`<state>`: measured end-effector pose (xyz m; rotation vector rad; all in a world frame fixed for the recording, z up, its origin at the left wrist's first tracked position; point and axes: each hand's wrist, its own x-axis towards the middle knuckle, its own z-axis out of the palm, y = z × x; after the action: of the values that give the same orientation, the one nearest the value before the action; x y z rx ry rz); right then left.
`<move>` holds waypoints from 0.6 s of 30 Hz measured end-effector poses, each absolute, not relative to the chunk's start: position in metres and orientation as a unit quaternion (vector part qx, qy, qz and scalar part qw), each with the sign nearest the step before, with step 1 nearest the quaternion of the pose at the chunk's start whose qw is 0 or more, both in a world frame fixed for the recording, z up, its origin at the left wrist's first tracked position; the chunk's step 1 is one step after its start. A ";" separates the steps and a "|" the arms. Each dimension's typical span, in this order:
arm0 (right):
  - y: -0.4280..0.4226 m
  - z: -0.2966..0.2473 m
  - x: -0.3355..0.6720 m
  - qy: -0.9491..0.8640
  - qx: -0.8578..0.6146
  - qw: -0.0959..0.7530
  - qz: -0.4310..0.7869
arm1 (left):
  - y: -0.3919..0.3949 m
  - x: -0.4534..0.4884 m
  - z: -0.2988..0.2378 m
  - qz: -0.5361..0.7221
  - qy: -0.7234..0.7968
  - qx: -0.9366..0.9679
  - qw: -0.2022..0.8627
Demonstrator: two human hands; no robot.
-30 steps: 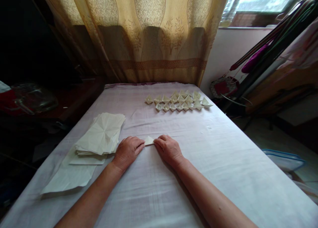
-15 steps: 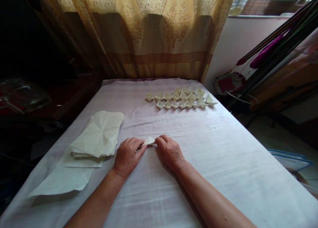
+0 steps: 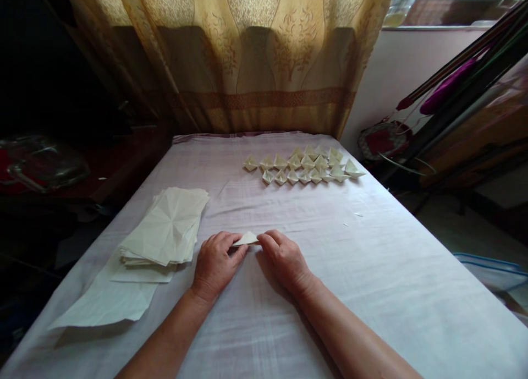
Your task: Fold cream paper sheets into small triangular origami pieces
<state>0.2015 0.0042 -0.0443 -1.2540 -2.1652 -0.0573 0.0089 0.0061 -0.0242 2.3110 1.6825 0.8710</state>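
Paper triangle (image 3: 248, 238) is pinched in your left hand (image 3: 214, 263) and right hand (image 3: 287, 262); paper stack (image 3: 168, 225) lies near left edge of worktop (image 3: 379, 269).

Gold patterned curtain (image 3: 256, 60) across far side, backlit, top bright, lower part shadowed. Window (image 3: 462, 5) upper right, daylight; white wall (image 3: 412, 60) under it. Table (image 3: 371, 291) with pale cloth fills the middle. Floor (image 3: 441, 219) right, dim. Reddish furniture (image 3: 124, 159) left, maybe a desk; too dark to tell.

The paper piece (image 3: 248, 239) is right of the paper stack (image 3: 167, 225), before the folded shapes (image 3: 307, 163).
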 end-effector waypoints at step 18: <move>0.006 -0.043 0.192 -0.707 -0.512 0.464 0.152 | 0.003 0.012 -0.029 0.377 0.516 0.766 0.066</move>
<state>0.1918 0.0061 -0.0431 -1.2574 -1.7371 0.3725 0.0118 0.0034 -0.0289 2.3112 1.5566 1.1370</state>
